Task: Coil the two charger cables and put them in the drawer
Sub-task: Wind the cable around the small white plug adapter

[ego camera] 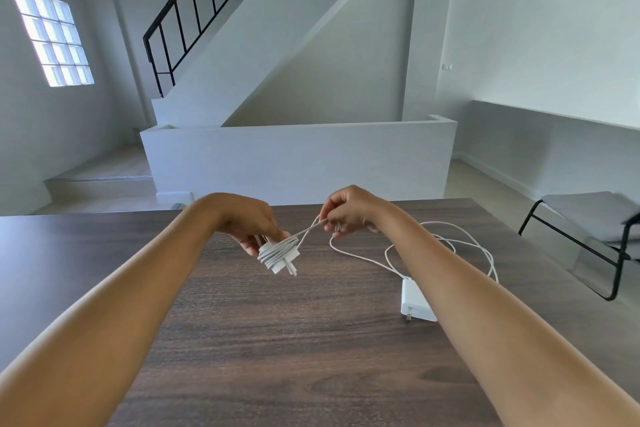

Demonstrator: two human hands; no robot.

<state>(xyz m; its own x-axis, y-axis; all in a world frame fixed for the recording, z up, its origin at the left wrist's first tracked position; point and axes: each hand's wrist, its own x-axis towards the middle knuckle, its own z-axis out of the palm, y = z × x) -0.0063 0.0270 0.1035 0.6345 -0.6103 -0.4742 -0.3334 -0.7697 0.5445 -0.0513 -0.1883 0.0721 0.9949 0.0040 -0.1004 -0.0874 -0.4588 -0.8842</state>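
Above the dark wooden table, the left hand grips the first charger, a white block with its own cable already wound round it in several tight turns, the prongs pointing down toward the tabletop. The fingers curl round the block from behind, so how the thumb lies cannot be made out. Just to the right, the right hand pinches the free end of that same cable between curled fingers, and a short taut length runs from the pinch down to the wound bundle. A loop of loose cord hangs below the right hand.

The step in hand looks like the finish of the first coil: only a short tail appears to be left, so the next move probably calls for laying that last length round the block and tucking or trapping the end so the turns do not spring loose.

Farther out, the second charger lies flat on the table near the right forearm, its loose white cable sprawling in open loops behind it, uncoiled. It will need the same winding. No drawer is in view. A grey chair stands beyond the table's right edge.
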